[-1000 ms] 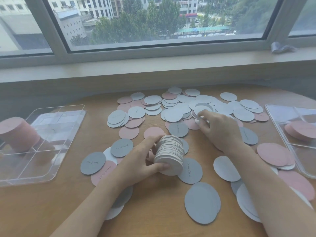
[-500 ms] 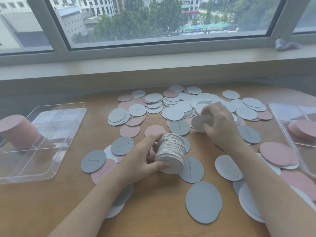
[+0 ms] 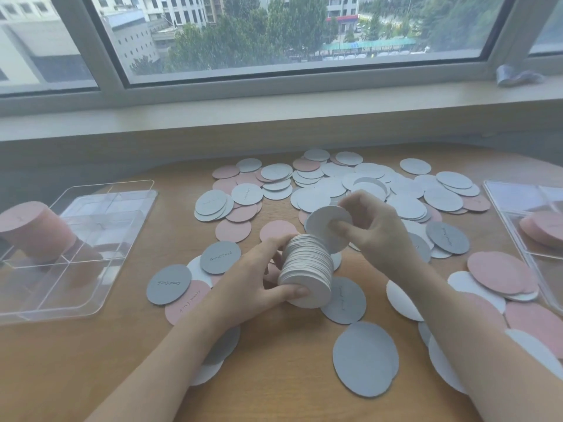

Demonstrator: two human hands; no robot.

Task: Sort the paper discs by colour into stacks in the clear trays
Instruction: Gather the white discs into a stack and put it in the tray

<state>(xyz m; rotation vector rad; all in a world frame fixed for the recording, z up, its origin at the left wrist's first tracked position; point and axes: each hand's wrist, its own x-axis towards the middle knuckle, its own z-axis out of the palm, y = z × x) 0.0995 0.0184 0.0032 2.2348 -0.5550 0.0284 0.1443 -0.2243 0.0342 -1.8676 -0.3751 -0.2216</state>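
Nearest, our left hand (image 3: 253, 287) closes its grip round a stack of white discs (image 3: 306, 269) lying on its side above the table (image 3: 274, 391). Just beyond, our right hand (image 3: 374, 229) pinches a single white disc (image 3: 327, 228) beside the stack's far end. Farther off, loose discs (image 3: 350, 184) lie scattered between two clear trays (image 3: 76, 239).

One head-worn view, wide-angle, looks forward and down over a wooden table (image 3: 274, 391) toward a window (image 3: 304, 32) at the far side. Close range: both forearms enter from the bottom edge, left hand (image 3: 243, 287) and right hand (image 3: 374, 229) sit near frame centre. Clear trays are cut by the left edge (image 3: 91, 309) and right edge (image 3: 499, 196). Edges bend from lens distortion. No second view to overlap with.
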